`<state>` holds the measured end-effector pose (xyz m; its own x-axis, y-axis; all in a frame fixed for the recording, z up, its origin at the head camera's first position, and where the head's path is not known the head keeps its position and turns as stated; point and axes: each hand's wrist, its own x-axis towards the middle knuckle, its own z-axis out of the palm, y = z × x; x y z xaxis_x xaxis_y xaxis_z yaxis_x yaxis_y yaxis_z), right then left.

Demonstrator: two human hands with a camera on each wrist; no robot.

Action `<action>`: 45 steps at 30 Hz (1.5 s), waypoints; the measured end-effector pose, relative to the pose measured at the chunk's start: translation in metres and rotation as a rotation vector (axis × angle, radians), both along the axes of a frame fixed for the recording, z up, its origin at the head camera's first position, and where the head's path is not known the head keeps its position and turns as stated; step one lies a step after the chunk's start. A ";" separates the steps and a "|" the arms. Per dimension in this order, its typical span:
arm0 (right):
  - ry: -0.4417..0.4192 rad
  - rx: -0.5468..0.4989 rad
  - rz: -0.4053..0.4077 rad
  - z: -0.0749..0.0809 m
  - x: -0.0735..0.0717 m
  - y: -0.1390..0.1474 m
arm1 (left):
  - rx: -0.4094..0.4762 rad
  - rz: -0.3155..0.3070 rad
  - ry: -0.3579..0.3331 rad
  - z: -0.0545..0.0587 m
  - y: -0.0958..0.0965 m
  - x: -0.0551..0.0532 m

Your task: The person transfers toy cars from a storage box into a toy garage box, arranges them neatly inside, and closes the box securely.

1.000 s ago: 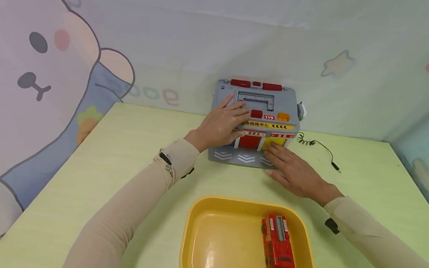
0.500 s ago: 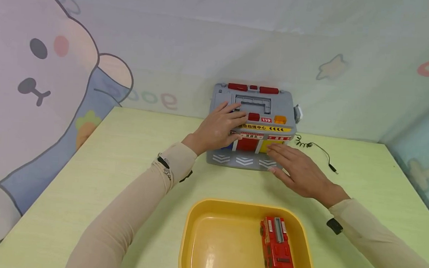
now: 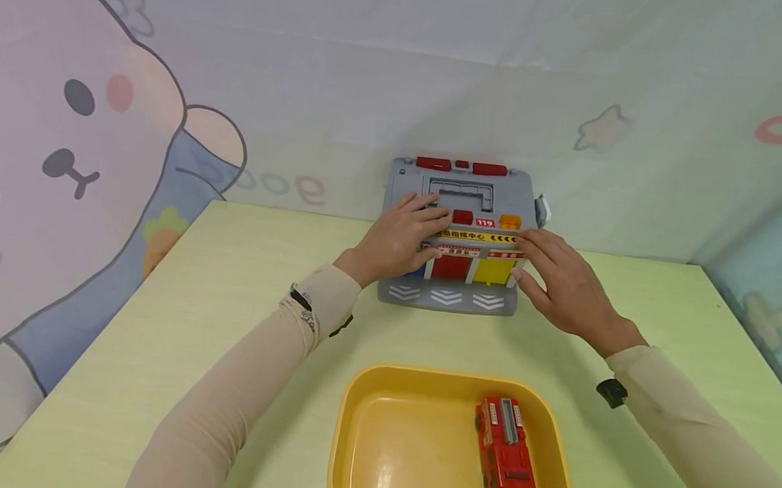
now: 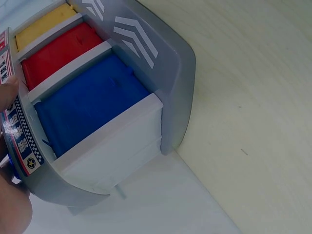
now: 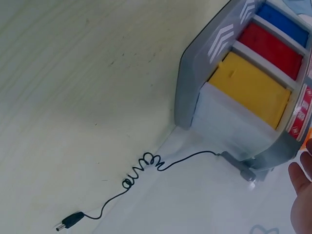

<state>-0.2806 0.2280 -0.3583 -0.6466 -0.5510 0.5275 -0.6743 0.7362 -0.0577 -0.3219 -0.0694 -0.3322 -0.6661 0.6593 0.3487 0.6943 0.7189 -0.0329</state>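
A grey toy fire station (image 3: 514, 191) stands at the back of the table, with blue (image 4: 90, 100), red (image 3: 451, 266) and yellow (image 5: 251, 90) doors across its front. All three doors are down. My left hand (image 3: 399, 233) rests on the left part of the roof's front edge, fingers spread over the top and the thumb below the rim. At the right front corner, my right hand (image 3: 569, 288) has its fingertips at the roof's edge; its fingers are fairly straight, and the thumb is beside the yellow door. Whether those fingertips touch is hard to tell.
A yellow tray (image 3: 394, 379) lies nearer me, with a red toy fire truck (image 3: 505, 449) in its right side. From a grey piece at the station's right side, a thin coiled black cord (image 5: 146, 161) runs out to a plug. A printed cloth (image 3: 346, 67) hangs behind the table.
My right hand has come away from the yellow door and risen to the roof's right front edge, so that door now shows fully. The left hand stays at its place on the roof.
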 end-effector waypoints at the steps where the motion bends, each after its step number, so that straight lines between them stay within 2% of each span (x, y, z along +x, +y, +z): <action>1: -0.024 0.006 -0.022 0.000 -0.002 0.001 | 0.004 -0.001 0.000 0.001 0.000 0.000; 8: -0.196 0.043 -0.119 0.001 -0.009 0.004 | 0.006 0.002 -0.001 0.002 0.001 -0.001; 16: -0.270 0.081 -0.159 0.004 -0.017 0.000 | -0.001 -0.009 0.000 0.000 0.000 -0.003; 22: -0.275 0.104 -0.179 0.002 -0.021 -0.003 | -0.013 -0.012 0.009 -0.002 -0.001 -0.004; 30: -0.270 0.076 -0.177 0.000 -0.022 -0.007 | -0.031 -0.012 0.024 -0.001 -0.003 -0.003; 35: -0.255 0.098 -0.172 0.000 -0.024 -0.007 | -0.030 -0.030 0.019 -0.001 -0.005 -0.003; 45: -0.228 0.122 -0.140 0.000 -0.026 -0.005 | -0.147 -0.076 0.020 0.002 -0.005 -0.006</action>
<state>-0.3062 0.2229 -0.3587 -0.8150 -0.4986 0.2951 -0.5457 0.8318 -0.1016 -0.3278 -0.0744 -0.3303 -0.6064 0.7525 0.2571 0.7446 0.6508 -0.1484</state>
